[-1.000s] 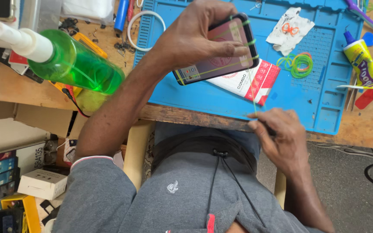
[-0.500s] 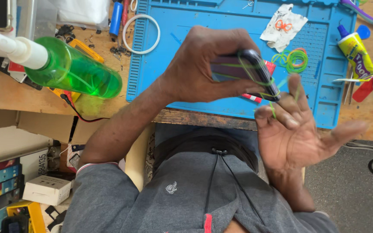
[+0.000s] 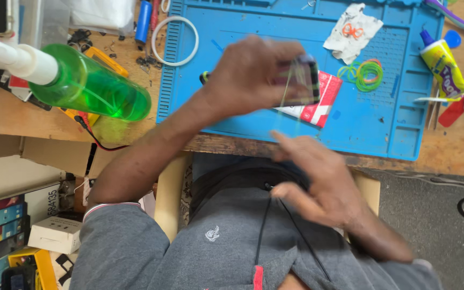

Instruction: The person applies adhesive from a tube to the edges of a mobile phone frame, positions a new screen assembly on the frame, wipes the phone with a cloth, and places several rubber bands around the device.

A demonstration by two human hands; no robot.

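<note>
The work mat point(image 3: 243, 27) is bright blue, ribbed along its left edge, and lies on a brown wooden bench point(image 3: 6, 113). A translucent green spray bottle point(image 3: 89, 88) carries a white nozzle. The phone point(image 3: 299, 80) shows dark — blurred — with thin yellow-green bands across it. Under it sits a red-and-white packet point(image 3: 320, 102). Loose rubber bands point(image 3: 366, 72) are lime green; a white ring point(image 3: 174, 40) lies at the mat's corner. The glue tube point(image 3: 444, 67) is yellow with a blue cap. The sweatshirt point(image 3: 210, 241) is grey — small white emblem, red tab.
</note>
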